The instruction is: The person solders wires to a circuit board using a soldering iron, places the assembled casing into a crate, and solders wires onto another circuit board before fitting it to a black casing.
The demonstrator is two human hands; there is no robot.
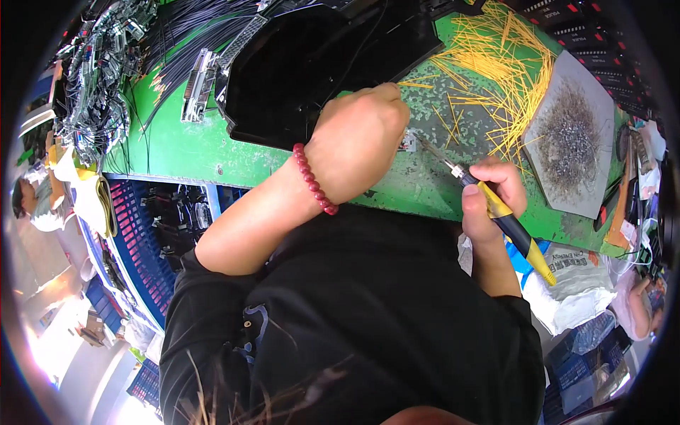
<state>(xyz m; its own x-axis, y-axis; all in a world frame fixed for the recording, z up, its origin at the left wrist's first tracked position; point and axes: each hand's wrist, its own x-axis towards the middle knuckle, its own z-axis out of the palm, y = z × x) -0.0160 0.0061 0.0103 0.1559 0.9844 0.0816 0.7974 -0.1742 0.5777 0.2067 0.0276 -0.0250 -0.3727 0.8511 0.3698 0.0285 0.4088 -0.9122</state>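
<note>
My right hand (496, 195) grips a soldering iron (511, 225) with a yellow and black handle. Its metal tip slants up and left, close to a small pale, shiny part (409, 142) on the green bench. My left hand (365, 138), a red bead bracelet (312, 180) on its wrist, is curled over the bench beside that part. Its fingertips are turned under, so what they pinch is hidden. Behind the left hand lies a large glossy black panel (283, 67). I cannot tell whether the iron's tip touches the part.
Yellow wires (496, 78) spread over the far right of the green bench (177, 152). A grey plate (567, 145) with dark residue lies on the right. Black wires (188, 42) and clear-cased parts (99, 85) crowd the far left. A blue crate (138, 241) stands below the bench edge.
</note>
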